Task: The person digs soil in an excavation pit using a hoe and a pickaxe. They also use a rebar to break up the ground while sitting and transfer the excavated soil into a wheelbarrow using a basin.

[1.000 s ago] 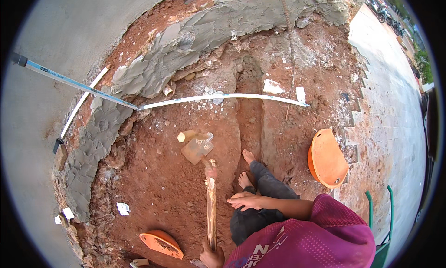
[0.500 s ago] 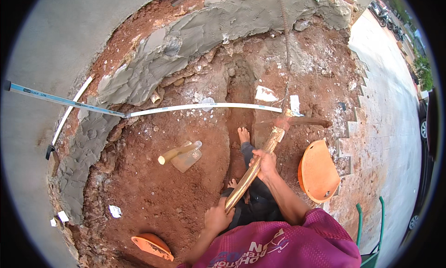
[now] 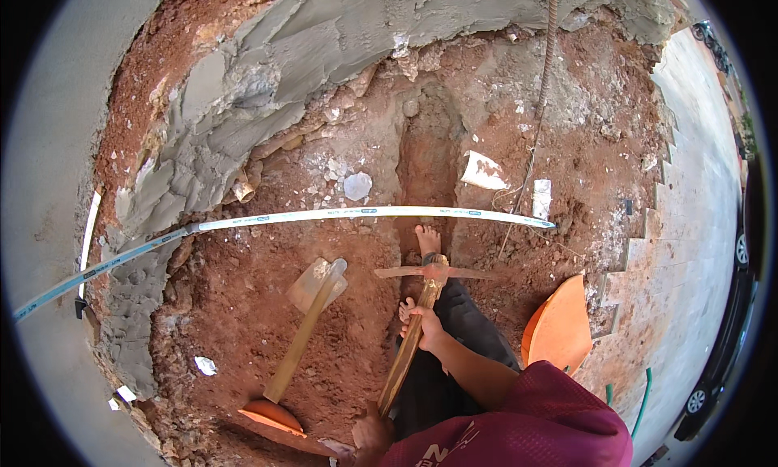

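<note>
A pickaxe [image 3: 413, 329] with a wooden handle slants across the front of my body, its two-armed metal head above the trench by my feet. Around the lower end of the handle my left hand [image 3: 372, 429] is closed. Higher up, below the head, my right hand [image 3: 428, 331] grips the same handle. My bare feet are in and beside the narrow trench [image 3: 428, 155] cut in the red soil. To the left of the pickaxe lies a hoe [image 3: 304, 333] with a wooden handle and a flat metal blade.
A long white and blue pipe [image 3: 324, 215] crosses ahead of my feet. Orange scoop-shaped pans lie on the right [image 3: 561, 329] and lower left [image 3: 274, 416]. Rough grey mortar [image 3: 324, 54] borders the dig. A ribbed bar [image 3: 548, 62] stands at the far side; stepped paving [image 3: 689, 248] edges the right.
The pickaxe head has come down and nearer my body, with both hands still on the handle. My right hand has moved left and lower. The whole view has shifted.
</note>
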### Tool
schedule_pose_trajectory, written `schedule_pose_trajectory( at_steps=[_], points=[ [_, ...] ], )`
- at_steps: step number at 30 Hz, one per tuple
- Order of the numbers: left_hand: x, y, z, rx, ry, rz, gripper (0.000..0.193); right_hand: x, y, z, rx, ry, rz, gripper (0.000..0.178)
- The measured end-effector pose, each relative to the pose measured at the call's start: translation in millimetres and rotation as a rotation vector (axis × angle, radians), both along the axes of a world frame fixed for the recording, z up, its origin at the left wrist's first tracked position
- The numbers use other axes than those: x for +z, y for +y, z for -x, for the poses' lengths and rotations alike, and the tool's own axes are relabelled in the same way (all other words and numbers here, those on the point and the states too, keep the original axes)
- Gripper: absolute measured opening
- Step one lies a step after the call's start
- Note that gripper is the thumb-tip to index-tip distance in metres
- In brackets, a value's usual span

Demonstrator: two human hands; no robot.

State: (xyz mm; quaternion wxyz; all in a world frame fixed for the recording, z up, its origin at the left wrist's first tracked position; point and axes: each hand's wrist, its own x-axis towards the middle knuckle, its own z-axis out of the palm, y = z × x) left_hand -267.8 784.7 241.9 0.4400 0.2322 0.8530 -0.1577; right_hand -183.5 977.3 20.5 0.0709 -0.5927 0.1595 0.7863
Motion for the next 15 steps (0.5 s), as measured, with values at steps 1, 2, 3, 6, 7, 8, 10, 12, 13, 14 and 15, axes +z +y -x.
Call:
schedule_pose_trajectory(
  at_steps=[1,2,3,6,7,8,10,12,13,14,15],
  points=[
    [-14.6,8.2,-2.5,0.009,0.059,-0.04,0.03,-18.0,3.0,5.3,-0.002,0.0,0.032,0.025],
    [-26.7,13.3,-2.7,0.045,0.036,-0.069,0.037,-37.2,5.7,8.9,-0.004,-0.001,0.065,0.026],
    [-43.0,20.3,-6.4,0.044,0.043,-0.122,0.041,-58.3,10.8,9.0,-0.017,0.036,0.038,0.026],
    [-95.9,46.1,-16.0,0.055,0.046,-0.196,0.059,-133.7,30.8,6.3,-0.102,0.191,0.009,0.022],
    [-115.1,50.3,-18.6,0.026,0.056,-0.24,0.059,-160.0,38.7,-2.1,-0.177,0.243,0.029,0.019],
    [-137.4,54.9,-19.7,0.009,0.078,-0.295,0.059,-173.4,51.7,1.3,-0.202,0.296,-0.036,0.017],
    [-178.5,68.1,-18.2,-0.009,0.071,-0.351,0.058,-192.8,78.9,3.9,-0.238,0.352,-0.134,0.014],
    [-209.4,85.9,-3.8,0.006,0.05,-0.347,0.056,-210.8,107.8,22.7,-0.229,0.386,-0.182,0.011],
    [-226.6,90.1,1.8,0.028,0.063,-0.336,0.055,-215.0,123.7,32.7,-0.221,0.387,-0.251,0.01],
    [-243.3,93.7,7.2,0.048,0.073,-0.328,0.054,-218.2,140.4,40.3,-0.201,0.397,-0.294,0.01],
    [-248.5,95.0,11.3,0.065,0.123,-0.329,0.053,-211.3,156.8,57.2,-0.182,0.448,-0.342,0.011]
  ],
)
